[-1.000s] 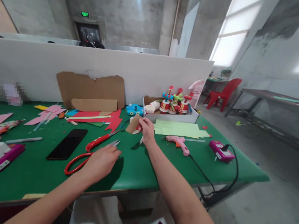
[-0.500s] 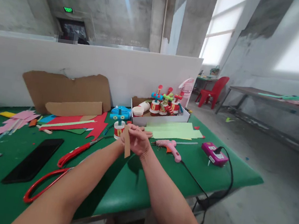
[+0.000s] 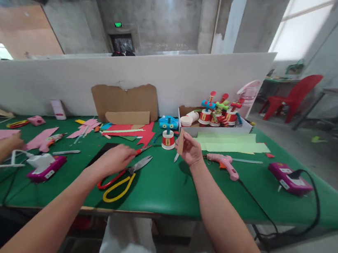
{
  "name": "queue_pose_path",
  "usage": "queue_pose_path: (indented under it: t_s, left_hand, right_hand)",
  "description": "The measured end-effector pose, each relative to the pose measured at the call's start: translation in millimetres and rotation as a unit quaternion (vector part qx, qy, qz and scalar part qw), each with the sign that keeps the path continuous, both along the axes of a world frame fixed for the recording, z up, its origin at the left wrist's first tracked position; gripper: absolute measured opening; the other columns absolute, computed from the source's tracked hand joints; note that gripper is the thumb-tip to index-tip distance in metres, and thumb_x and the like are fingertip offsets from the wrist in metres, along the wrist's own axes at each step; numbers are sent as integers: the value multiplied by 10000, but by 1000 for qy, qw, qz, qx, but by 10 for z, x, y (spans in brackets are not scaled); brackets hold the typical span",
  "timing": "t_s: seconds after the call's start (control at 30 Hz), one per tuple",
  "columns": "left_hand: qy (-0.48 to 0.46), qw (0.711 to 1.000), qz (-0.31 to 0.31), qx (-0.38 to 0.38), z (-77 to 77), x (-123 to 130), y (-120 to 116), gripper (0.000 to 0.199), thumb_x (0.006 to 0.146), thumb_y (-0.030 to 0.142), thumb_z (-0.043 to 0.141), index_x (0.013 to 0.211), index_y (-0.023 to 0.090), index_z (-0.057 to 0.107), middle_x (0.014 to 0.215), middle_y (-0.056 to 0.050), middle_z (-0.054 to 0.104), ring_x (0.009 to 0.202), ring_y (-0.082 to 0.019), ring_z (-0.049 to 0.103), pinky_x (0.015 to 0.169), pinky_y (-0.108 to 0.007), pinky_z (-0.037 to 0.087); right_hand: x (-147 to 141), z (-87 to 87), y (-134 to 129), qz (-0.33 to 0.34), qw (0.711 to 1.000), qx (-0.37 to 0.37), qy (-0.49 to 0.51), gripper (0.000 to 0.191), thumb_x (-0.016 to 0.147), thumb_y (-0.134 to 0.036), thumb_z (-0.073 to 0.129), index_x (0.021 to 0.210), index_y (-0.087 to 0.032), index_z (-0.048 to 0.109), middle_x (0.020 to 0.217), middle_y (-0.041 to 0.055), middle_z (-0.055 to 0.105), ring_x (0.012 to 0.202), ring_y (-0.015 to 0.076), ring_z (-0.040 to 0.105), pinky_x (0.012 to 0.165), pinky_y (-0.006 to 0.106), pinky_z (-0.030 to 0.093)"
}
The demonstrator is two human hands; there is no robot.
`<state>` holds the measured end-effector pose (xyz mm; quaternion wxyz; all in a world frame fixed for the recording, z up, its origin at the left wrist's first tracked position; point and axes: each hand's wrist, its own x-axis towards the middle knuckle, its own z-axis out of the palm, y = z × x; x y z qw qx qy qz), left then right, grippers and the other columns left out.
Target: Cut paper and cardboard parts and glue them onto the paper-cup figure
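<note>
My right hand (image 3: 191,149) is raised over the green table, its fingers pinching a small brown cardboard strip (image 3: 181,142) that stands upright. Just behind the strip is a toy figure (image 3: 168,140) with a blue head, spring arms and a red-and-white cup body. Farther left, my left hand (image 3: 116,159) is low over the table, fingers closed about a red-handled tool (image 3: 139,151) with a thin metal tip. Most of its handle is hidden under the hand. A black phone (image 3: 102,151) lies partly beneath this hand. Nearer me rest scissors (image 3: 120,187) with one yellow and one red handle.
A pink glue gun (image 3: 226,164) and a purple power strip (image 3: 289,179) with a cable lie at right. Behind are green paper sheets (image 3: 232,144) and a white box (image 3: 215,129) of similar toys. Another person's hand (image 3: 7,144) works at far left.
My left hand has left the cardboard strip and moved left and down onto the red-handled tool. My right hand keeps the strip. The view has swung left, bringing another person's arm into sight.
</note>
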<state>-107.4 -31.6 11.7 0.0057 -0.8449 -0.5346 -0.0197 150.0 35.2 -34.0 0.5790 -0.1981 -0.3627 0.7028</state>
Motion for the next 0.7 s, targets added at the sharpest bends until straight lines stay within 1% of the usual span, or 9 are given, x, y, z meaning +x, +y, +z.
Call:
queue_pose_path:
  t_s: [0.03, 0.07, 0.13, 0.23, 0.3, 0.37, 0.43, 0.57, 0.7]
  left_hand:
    - [-2, 999, 21, -43, -34, -163, -152, 309, 867, 283, 398, 977, 207, 675, 907, -86, 685, 866, -238, 612, 774, -322, 444]
    - [-10, 996, 35, -78, -90, -284, -288, 307, 842, 296, 431, 1033, 214, 656, 933, -78, 684, 857, -231, 618, 762, -307, 448]
    - [-36, 994, 52, -91, -245, -398, -493, 431, 773, 246, 494, 1197, 235, 569, 1031, -75, 654, 938, -221, 606, 810, -288, 442]
    - [-44, 992, 99, -58, -472, -360, -641, 573, 712, 150, 476, 1280, 225, 495, 1052, -93, 620, 963, -227, 595, 813, -298, 447]
    - [-77, 991, 98, -45, -559, -308, -667, 579, 699, 126, 441, 1266, 222, 502, 1051, -88, 618, 942, -218, 600, 804, -296, 453]
    - [-143, 987, 69, -36, -585, -298, -652, 561, 702, 141, 423, 1248, 235, 512, 1083, -66, 619, 945, -200, 599, 819, -283, 452]
    - [-208, 975, 73, -10, -559, -340, -589, 528, 719, 195, 422, 1236, 238, 518, 1059, -48, 629, 898, -186, 604, 796, -273, 461]
    - [-248, 948, 189, 67, -449, -498, -299, 493, 712, 287, 442, 1178, 167, 547, 887, -46, 633, 738, -180, 594, 696, -279, 470]
    - [-294, 929, 226, 22, -446, -519, 16, 408, 707, 312, 473, 1077, 173, 570, 818, -25, 645, 718, -172, 609, 647, -257, 462]
  right_hand:
    - [-21, -11, 4, -2, 1000, -8, 16, 146, 709, -314, 650, 803, -221, 588, 628, -34, 613, 633, 137, 583, 622, 258, 479]
    - [-44, -24, 9, -4, 999, -19, 28, 151, 698, -297, 661, 808, -216, 595, 647, -31, 629, 648, 137, 594, 637, 260, 485]
    - [-91, -55, 18, -1, 999, -39, 29, 162, 675, -279, 681, 798, -210, 601, 670, -29, 646, 671, 138, 607, 648, 259, 489]
    - [-145, -107, 25, 13, 998, -59, 0, 161, 646, -268, 704, 733, -201, 587, 659, -34, 640, 637, 123, 596, 596, 234, 465]
    - [-161, -133, 28, 17, 997, -66, -25, 166, 632, -260, 715, 707, -195, 581, 633, -40, 623, 588, 108, 571, 555, 219, 438]
    - [-159, -148, 32, 17, 997, -67, -39, 170, 627, -254, 721, 705, -194, 582, 614, -44, 609, 568, 104, 557, 533, 214, 416]
    - [-146, -153, 40, 21, 997, -63, -40, 169, 633, -258, 719, 704, -194, 580, 619, -42, 606, 588, 110, 564, 539, 216, 411]
    - [-119, -164, 62, 24, 998, -56, -35, 161, 654, -263, 710, 705, -196, 573, 631, -44, 603, 599, 110, 559, 565, 226, 417]
    - [-120, -188, 83, 18, 997, -68, -33, 166, 642, -255, 715, 703, -198, 571, 597, -51, 579, 566, 106, 533, 563, 230, 414]
